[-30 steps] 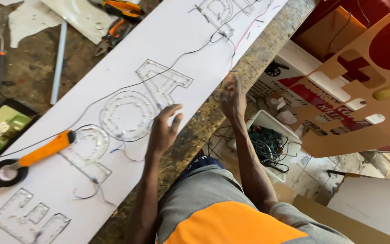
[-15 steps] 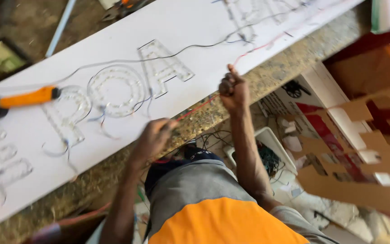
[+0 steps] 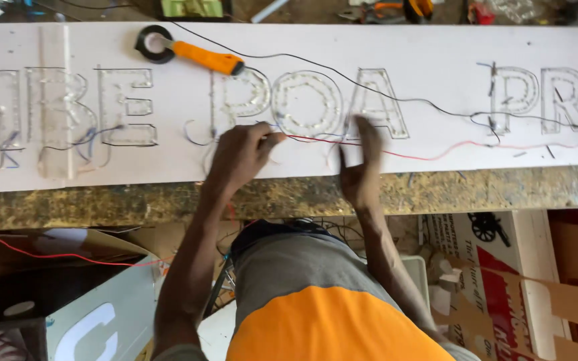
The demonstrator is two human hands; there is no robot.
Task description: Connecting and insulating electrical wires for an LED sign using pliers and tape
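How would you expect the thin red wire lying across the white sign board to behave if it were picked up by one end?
The red wire is thin and lies in loose curves on the white board, so it would probably droop limply. It looks light for its length. It crosses the black wire near the clear letters, so it might snag. The left hand is at its end.

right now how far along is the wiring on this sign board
Done: the outlined letters on the white board already hold small lights, with black wire run across. In hand: the left hand pinches the red wire; the right hand rests on the board's edge. Left: loose wire ends below the letters.
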